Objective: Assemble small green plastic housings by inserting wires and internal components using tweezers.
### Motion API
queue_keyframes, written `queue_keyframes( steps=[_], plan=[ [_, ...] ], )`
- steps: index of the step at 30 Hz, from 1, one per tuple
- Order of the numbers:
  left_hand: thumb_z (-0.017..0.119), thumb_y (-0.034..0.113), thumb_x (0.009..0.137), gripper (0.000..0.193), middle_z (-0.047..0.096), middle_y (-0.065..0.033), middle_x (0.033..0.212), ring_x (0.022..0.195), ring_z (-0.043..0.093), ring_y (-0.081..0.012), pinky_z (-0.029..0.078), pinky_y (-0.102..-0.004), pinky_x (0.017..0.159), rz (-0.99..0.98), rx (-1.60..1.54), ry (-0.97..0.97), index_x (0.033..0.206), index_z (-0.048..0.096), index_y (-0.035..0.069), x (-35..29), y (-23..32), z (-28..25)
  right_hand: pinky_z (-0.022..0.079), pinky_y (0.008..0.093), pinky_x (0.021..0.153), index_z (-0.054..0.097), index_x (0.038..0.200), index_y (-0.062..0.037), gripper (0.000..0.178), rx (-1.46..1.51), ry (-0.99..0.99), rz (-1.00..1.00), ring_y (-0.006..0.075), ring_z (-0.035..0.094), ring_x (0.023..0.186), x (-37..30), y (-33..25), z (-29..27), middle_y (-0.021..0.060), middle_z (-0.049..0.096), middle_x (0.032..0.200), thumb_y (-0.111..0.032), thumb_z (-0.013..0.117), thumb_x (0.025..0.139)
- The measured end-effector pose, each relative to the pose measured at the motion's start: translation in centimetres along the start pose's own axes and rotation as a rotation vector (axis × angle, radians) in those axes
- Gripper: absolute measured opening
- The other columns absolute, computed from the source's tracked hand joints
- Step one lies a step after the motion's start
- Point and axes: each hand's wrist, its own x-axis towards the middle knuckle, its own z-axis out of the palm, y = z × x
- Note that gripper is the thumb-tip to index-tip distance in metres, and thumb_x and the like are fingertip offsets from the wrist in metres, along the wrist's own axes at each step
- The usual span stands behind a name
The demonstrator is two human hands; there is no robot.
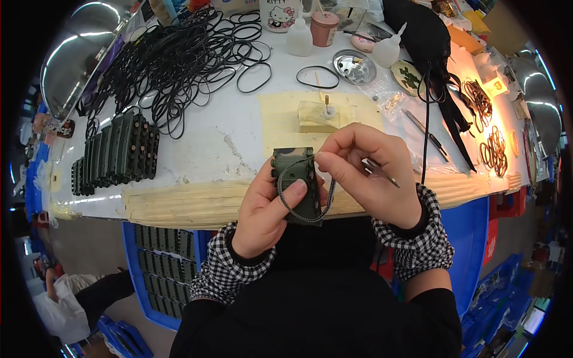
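Observation:
My left hand [258, 207] is closed around a dark green, box-shaped part [292, 160] with a camouflage-coloured end, held upright just above the table's front edge. Its thumb presses on the part's face. A dark braided cord [331, 200] hangs in a loop across the front of the part. Near the part's upper right corner, my right hand [385, 156] pinches the cord between thumb and forefinger. A slim metal tool [388, 176], which looks like tweezers, is tucked among that hand's other fingers. Whether the cord's end passes into the part is hidden by my fingertips.
Several similar green parts [119, 146] stand in a row on the left. Behind them lies a tangle of black bands [179, 59]. A small block with a pin [319, 119] sits ahead of my hands. Squeeze bottles [298, 39], a metal dish [354, 65] and a pen-like tool [427, 134] lie beyond.

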Motion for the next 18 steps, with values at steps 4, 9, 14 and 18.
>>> queue_keyframes(
  steps=[4, 9, 14, 18],
  plan=[
    [0.049, 0.013, 0.096, 0.035, 0.055, -0.0121, 0.115, 0.097, 0.062, -0.0229, 0.055, -0.0424, 0.087, -0.004, 0.058, -0.015, 0.128, 0.041, 0.001, -0.2, 0.0, -0.4, 0.031, 0.0193, 0.041, 0.062, 0.085, 0.0012, 0.01, -0.009, -0.053, 0.056, 0.0011, 0.041, 0.043, 0.2, -0.1, -0.1, 0.0017, 0.063, 0.063, -0.008, 0.066, 0.085],
    [0.05, 0.012, 0.097, 0.034, 0.058, -0.0102, 0.109, 0.093, 0.062, -0.0174, 0.052, -0.032, 0.084, 0.014, 0.054, 0.031, 0.128, 0.042, 0.001, -0.1, -0.1, 0.1, 0.033, 0.0176, 0.047, 0.062, 0.087, 0.0015, 0.009, -0.007, -0.11, 0.113, -0.0001, 0.042, 0.049, 0.4, -0.5, -0.3, -0.0014, 0.06, 0.066, -0.008, 0.064, 0.087],
    [0.049, 0.014, 0.098, 0.032, 0.057, -0.0104, 0.111, 0.093, 0.061, -0.0161, 0.056, -0.0345, 0.083, 0.083, 0.053, 0.036, 0.127, 0.041, 0.001, -0.1, -0.5, 0.2, 0.032, 0.0178, 0.048, 0.061, 0.087, 0.001, 0.009, -0.093, -0.138, 0.044, 0.0007, 0.038, 0.049, 0.6, -0.6, -0.2, -0.0015, 0.057, 0.063, -0.008, 0.063, 0.086],
    [0.049, 0.012, 0.098, 0.03, 0.057, -0.0112, 0.111, 0.096, 0.062, -0.0177, 0.057, -0.0364, 0.082, 0.093, -0.009, 0.06, 0.125, 0.042, 0.001, 0.1, -1.0, 0.2, 0.032, 0.0191, 0.046, 0.058, 0.085, 0.0001, 0.009, -0.129, -0.135, 0.037, 0.0019, 0.039, 0.048, 0.4, -0.5, 0.2, -0.0003, 0.057, 0.062, -0.007, 0.063, 0.086]
  ],
)
